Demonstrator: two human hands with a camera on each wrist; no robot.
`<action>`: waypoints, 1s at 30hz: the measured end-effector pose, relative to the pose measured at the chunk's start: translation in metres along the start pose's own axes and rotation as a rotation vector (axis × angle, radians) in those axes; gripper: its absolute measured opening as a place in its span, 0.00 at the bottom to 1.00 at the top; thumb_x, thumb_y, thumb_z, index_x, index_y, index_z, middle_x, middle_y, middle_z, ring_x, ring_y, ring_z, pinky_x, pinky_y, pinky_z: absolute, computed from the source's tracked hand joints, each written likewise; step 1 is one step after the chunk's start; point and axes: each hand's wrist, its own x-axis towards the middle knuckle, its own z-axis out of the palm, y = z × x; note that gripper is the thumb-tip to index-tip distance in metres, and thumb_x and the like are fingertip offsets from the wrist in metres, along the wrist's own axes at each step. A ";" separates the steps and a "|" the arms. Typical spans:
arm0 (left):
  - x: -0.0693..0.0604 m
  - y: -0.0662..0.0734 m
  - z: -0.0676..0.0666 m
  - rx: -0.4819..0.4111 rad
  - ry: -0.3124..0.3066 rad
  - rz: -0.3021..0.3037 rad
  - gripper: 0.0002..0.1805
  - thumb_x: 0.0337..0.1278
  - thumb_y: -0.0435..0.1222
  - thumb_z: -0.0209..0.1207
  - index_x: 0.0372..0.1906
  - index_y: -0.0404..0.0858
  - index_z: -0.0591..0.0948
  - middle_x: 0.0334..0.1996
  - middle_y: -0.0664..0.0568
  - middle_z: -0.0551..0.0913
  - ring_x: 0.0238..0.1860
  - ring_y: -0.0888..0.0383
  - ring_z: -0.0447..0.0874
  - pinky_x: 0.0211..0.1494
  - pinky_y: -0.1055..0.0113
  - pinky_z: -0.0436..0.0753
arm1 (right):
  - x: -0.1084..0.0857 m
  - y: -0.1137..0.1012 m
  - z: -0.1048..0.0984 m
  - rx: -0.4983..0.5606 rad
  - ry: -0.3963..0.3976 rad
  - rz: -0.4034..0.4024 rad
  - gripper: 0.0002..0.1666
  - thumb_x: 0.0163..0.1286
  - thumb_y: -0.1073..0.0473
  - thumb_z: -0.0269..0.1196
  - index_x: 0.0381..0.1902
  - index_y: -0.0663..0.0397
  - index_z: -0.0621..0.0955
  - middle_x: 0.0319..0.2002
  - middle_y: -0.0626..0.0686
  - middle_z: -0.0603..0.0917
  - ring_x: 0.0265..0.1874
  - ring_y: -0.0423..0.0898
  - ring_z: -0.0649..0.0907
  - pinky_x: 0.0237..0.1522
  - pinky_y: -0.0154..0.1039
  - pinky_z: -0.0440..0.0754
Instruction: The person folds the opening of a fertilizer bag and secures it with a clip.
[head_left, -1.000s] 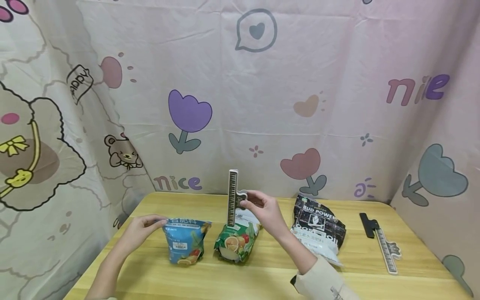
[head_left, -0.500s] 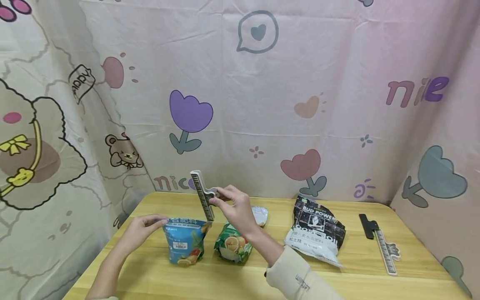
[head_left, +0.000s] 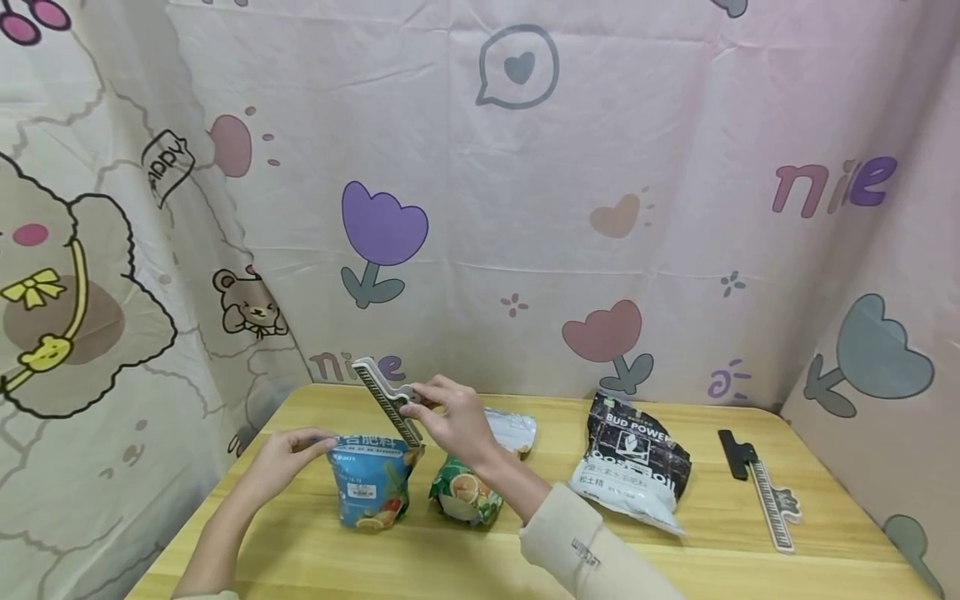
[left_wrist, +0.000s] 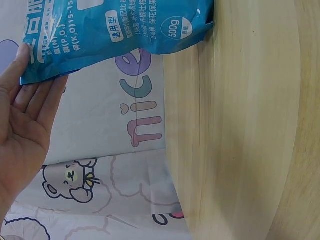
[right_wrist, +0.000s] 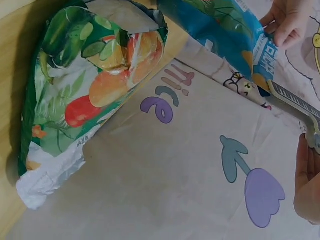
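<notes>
A blue printed bag (head_left: 369, 487) stands upright on the table. The left hand (head_left: 279, 468) pinches its top left corner between thumb and fingers; the left wrist view shows that hand (left_wrist: 27, 120) on the bag's (left_wrist: 115, 30) edge. Held by the right hand (head_left: 457, 421) is a long clip with a black-and-white striped bar (head_left: 386, 402), tilted, its lower end at the bag's top right corner. In the right wrist view the clip's end (right_wrist: 295, 102) meets the corner of the blue bag (right_wrist: 220, 35); whether its jaws grip the bag I cannot tell.
A green bag (head_left: 467, 493) with fruit pictures lies just right of the blue one. Farther right are a black and white bag (head_left: 633, 462), a black clip (head_left: 737, 454) and another striped clip (head_left: 774, 504). A patterned cloth hangs behind the table (head_left: 420, 567).
The right hand has moved left with its clip, from above the green bag to the blue bag's top right corner, and the clip has tilted. The left hand has stayed in place.
</notes>
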 end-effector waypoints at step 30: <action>0.001 -0.010 0.002 -0.097 -0.033 0.027 0.15 0.62 0.37 0.55 0.47 0.29 0.79 0.40 0.45 0.82 0.41 0.59 0.79 0.44 0.62 0.78 | 0.026 -0.017 0.039 -0.791 -0.471 -0.271 0.11 0.66 0.49 0.58 0.34 0.46 0.84 0.23 0.43 0.66 0.20 0.35 0.65 0.20 0.21 0.61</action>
